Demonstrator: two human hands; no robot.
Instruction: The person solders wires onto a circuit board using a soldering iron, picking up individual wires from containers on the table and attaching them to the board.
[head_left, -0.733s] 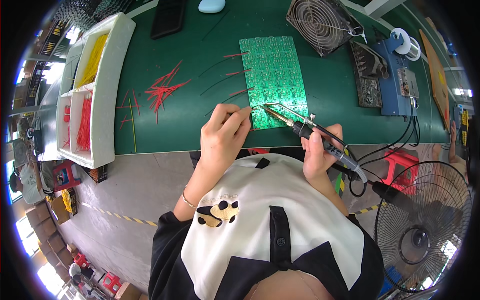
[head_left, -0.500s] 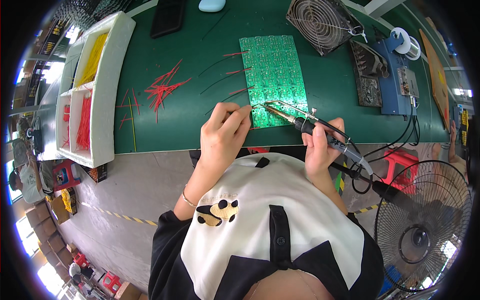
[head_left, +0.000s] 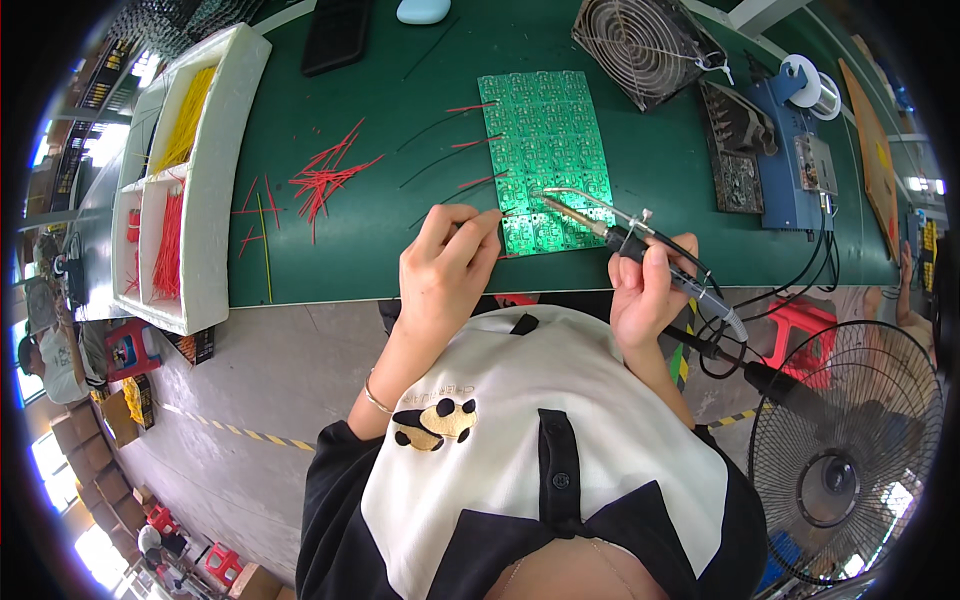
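A green circuit board panel (head_left: 546,130) lies on the green table in front of me. Several red and black wires (head_left: 478,181) reach out from its left edge. My left hand (head_left: 452,262) is at the panel's lower left edge, thumb and fingertips pinched on a thin wire, mostly hidden by the fingers. My right hand (head_left: 648,290) grips a soldering iron (head_left: 628,243) with a thin metal solder feed tube clamped along it. The iron's tip points left and hovers over or touches the panel; I cannot tell which.
Loose red wires (head_left: 322,180) lie left of the panel. A white foam box (head_left: 215,200) holds yellow and red wires. At the back are a phone (head_left: 336,36) and a square fan (head_left: 645,50). A blue soldering station (head_left: 785,150) with a solder spool (head_left: 822,95) stands at right.
My right hand has shifted slightly right, drawing the soldering iron's tip away from my left fingertips. The left hand has barely moved.
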